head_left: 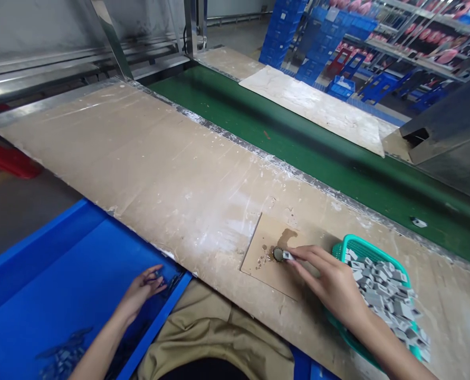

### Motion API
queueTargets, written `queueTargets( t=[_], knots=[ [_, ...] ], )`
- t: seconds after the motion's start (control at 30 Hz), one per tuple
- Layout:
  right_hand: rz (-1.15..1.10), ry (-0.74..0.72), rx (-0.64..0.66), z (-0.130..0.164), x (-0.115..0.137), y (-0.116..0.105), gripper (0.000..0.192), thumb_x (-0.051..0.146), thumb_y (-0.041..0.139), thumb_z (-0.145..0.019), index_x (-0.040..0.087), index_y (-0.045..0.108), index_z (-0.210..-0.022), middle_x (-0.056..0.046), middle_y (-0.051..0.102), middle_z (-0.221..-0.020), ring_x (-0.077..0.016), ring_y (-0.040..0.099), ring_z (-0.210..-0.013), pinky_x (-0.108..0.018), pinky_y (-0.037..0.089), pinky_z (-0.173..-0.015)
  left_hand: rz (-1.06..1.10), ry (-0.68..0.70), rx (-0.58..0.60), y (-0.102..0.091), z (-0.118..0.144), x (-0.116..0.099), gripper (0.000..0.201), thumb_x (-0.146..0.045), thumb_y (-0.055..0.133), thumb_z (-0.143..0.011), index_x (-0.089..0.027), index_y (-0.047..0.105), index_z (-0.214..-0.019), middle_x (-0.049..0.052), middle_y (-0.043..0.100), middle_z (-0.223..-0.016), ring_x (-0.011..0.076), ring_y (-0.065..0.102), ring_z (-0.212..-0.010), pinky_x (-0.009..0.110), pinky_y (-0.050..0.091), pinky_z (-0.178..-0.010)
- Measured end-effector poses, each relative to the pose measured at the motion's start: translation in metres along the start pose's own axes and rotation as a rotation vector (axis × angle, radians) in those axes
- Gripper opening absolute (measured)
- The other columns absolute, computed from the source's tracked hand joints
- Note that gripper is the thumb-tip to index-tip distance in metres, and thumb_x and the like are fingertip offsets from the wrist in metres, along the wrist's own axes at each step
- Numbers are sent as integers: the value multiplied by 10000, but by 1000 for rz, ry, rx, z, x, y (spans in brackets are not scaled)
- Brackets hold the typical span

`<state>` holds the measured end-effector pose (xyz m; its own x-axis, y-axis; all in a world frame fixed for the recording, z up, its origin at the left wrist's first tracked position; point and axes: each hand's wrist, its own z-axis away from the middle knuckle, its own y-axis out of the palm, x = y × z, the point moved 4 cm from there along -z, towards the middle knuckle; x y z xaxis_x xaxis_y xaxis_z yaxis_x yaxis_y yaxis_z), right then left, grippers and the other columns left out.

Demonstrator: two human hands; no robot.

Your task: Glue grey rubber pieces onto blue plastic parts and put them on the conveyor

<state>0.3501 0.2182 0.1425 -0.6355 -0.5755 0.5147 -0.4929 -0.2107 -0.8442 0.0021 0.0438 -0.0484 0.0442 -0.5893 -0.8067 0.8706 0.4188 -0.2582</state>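
Observation:
Between thumb and fingertips, my right hand [333,282] pinches a small grey plastic piece [287,255]. Its end is at the rim of a small round cap [278,254], which looks like a bottle cap with pale content. The cap rests on a square of brown board [268,277] marked by wet drops. Under my right forearm stands a green basket [349,241] heaped with similar grey pieces [381,287]. My left hand [140,290], fingers curled, is over the blue bin's near corner and holds a small dark piece [159,275], partly hidden.
The large blue bin [60,269] adjoins the worktable [147,158] and contains dark pieces [66,356]. Beyond the table runs a green conveyor belt [235,113], with a small piece [419,222] on it. A red stool [7,155] is at left; stacked blue crates [284,31] stand behind.

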Motion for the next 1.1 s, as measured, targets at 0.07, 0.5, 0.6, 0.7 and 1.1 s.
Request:
queueTargets(
  t=[0.07, 0.5, 0.6, 0.7, 1.1],
  knots=[
    [27, -26, -11, -1, 0, 3, 223, 255, 515, -890, 203, 651, -1059, -92, 692, -972, -224, 653, -899, -352, 525, -782, 129, -101, 55, -11, 17, -16, 378, -293, 692, -663, -141, 622, -1002, 95, 677, -925, 237, 652, -921, 315, 568, -755],
    [-467, 478, -24, 6, 9, -1, 264, 424, 659, -751, 185, 676, -864, -90, 728, -801, -233, 683, -716, -324, 550, -632, 350, 527, 67, 88, 97, -136, 302, -133, 724, -710, -204, 561, -954, 44, 748, -884, 188, 706, -804, 235, 602, -704],
    [-742, 589, 97, 13, 34, 3, 251, 426, 662, -753, 180, 651, -801, -73, 709, -705, -189, 659, -609, -292, 539, -593, 177, 977, -42, 118, 112, -156, 383, -15, 683, -716, -201, 535, -1016, 63, 741, -928, 177, 706, -801, 217, 604, -701],
    [-857, 670, 206, 19, 54, 9, 250, 418, 683, -737, 177, 623, -773, -62, 710, -676, -184, 666, -606, -295, 538, -624, 126, 1109, -49, 134, 119, -164, 436, 38, 663, -710, -170, 510, -1062, 98, 732, -943, 181, 704, -821, 219, 607, -709],
    [-946, 786, 184, 17, 54, 21, 314, 449, 738, -658, 172, 604, -724, -48, 703, -617, -198, 678, -591, -317, 552, -627, 24, 1276, -146, 141, 130, -179, 440, 51, 659, -709, -119, 505, -1085, 97, 734, -961, 153, 695, -851, 184, 583, -758]
  ],
)
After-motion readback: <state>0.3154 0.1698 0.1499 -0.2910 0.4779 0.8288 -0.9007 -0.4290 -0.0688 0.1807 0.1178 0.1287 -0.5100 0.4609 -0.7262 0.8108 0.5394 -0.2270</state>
